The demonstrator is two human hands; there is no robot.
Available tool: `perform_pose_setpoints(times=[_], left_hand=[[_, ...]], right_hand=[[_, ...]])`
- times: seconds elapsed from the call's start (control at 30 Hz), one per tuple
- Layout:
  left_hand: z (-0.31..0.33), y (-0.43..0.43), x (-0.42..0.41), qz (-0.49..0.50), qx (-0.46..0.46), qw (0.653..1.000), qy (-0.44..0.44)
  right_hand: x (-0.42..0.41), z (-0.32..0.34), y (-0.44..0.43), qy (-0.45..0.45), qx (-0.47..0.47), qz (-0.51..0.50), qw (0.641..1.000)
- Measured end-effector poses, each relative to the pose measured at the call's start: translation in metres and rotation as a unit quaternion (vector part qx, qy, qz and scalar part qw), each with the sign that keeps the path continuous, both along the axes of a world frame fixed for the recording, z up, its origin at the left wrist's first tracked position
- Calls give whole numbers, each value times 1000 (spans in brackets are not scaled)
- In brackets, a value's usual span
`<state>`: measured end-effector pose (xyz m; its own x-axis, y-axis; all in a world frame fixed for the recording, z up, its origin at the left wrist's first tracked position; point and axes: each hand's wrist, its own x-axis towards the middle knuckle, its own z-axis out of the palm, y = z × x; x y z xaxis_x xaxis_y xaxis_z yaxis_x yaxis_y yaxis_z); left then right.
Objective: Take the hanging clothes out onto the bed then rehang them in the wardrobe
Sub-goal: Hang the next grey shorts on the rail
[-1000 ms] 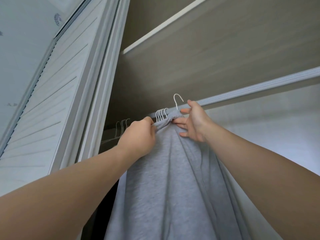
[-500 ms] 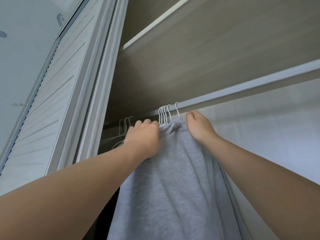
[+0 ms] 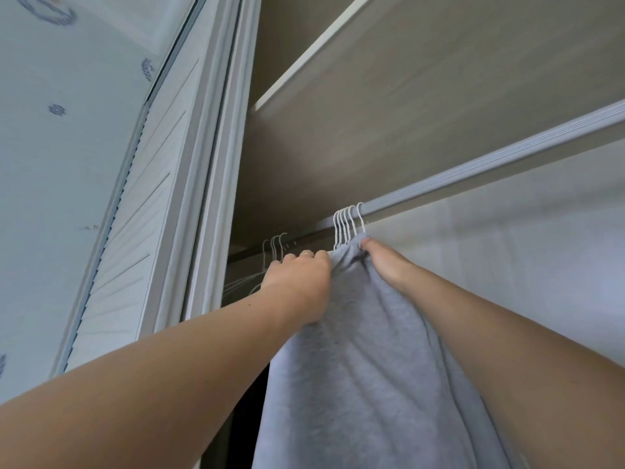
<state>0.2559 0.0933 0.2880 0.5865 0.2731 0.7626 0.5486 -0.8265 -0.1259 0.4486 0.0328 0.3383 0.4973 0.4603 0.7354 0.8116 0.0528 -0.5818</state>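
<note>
The left grip point(image 3: 297, 286) is raised with its knuckles toward the camera. Its fingers are curled over the bunched top edge of a grey garment point(image 3: 355, 367) and hold the cloth, just left of where the cloth gathers to a point. A ring point(image 3: 306, 253) shows on one finger.

The right grip point(image 3: 385, 262) reaches up from the right, and one fingertip point(image 3: 367, 243) lies against the gathered top of the same garment. Its other fingers are hidden behind the cloth, so I cannot tell whether it is pinching the fabric or only pressing on it. Both bare forearms run in from the near lower corners, with the garment between them.

The garment is a thick, soft grey knit. Its top is drawn up tight under a close bunch of white wire hanger hooks point(image 3: 346, 225), and the rest falls in broad folds toward the near bottom edge. The hooks sit side by side over a ribbed pale rail point(image 3: 490, 164), which slants up to the far right. The two grips are just below them.

Farther left on the rail, well apart from the first bunch, a second group of thin wire hangers point(image 3: 275, 247) hangs in the shadow.

Above the rail is the pale wood-grain underside of a shelf point(image 3: 406, 96) with a white front edge. Behind the garment and to the right is a light back panel point(image 3: 507, 258). At the left stands a white slatted door point(image 3: 135, 231) in its frame, and beyond it is pale wallpaper point(image 3: 50, 147) with small blue motifs.
</note>
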Motion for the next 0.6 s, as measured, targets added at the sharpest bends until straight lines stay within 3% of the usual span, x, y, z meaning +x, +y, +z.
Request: perform_pose_setpoints(times=[0.17, 0.33, 0.47, 0.6], left_hand=[[-4, -8, -26, 5, 44, 999, 13], [-41, -12, -78, -23, 124, 991, -53], [-95, -10, -149, -12, 149, 986, -70], [-158, -13, -240, 16, 117, 992, -45]], right_hand=[[-20, -21, -25, -49, 0, -50, 998], [-84, -63, -54, -90, 23, -84, 992], [-157, -122, -64, -122, 30, -65, 990], [-237, -191, -67, -152, 20, 0, 988]])
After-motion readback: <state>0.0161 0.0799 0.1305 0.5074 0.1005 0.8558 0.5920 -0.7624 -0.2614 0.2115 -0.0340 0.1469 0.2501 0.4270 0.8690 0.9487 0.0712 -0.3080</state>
